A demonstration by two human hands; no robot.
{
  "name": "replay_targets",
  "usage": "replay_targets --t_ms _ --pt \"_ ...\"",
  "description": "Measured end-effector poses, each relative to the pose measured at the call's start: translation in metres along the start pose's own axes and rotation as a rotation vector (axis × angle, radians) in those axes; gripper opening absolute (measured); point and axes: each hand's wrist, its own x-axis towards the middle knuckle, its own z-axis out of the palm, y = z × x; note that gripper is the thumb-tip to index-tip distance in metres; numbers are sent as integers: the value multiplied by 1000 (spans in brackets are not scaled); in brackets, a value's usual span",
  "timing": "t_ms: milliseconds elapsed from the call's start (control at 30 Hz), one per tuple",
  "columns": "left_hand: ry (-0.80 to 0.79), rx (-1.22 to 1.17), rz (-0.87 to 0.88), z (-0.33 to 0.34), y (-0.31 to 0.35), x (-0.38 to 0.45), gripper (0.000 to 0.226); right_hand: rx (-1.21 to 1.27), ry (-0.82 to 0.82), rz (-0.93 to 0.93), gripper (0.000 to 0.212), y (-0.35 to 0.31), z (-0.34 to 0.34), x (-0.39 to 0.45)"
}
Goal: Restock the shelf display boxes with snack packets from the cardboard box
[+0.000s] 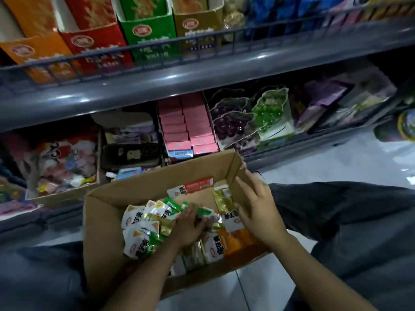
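Left hand (190, 223) fingertips buried among packets (143, 230)

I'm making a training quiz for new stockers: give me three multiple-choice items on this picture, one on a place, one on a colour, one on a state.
1. Where are the loose snack packets?
A. in the cardboard box
B. on the floor
C. on the top shelf

2. What colour is the display box between the red and the gold ones?
A. blue
B. green
C. white

3. How is the right hand?
A. clenched in a fist
B. gripping a pink carton
C. open, fingers spread

Key: 1 A, they lie heaped inside the cardboard box. 2 B, the green box stands there. 3 C, the right hand is spread over the box, holding nothing.
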Motion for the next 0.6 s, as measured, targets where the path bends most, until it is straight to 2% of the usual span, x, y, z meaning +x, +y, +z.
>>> replay_targets --t_ms 133,233,300,433,600 --pt "-53 168 58 -5 -9 14 67 16 31 8 61 0 2 1" --pt "-25 306 139 -6 -12 25 75 30 54 -1 59 0 5 0" --pt "-20 304 145 -6 -12 31 76 36 70 -5 58 1 6 0" --pt "-12 277 167 -12 -5 37 59 55 81 -2 58 2 8 1" --pt "-173 315 133 -12 -2 48 54 65 90 15 58 2 8 1"
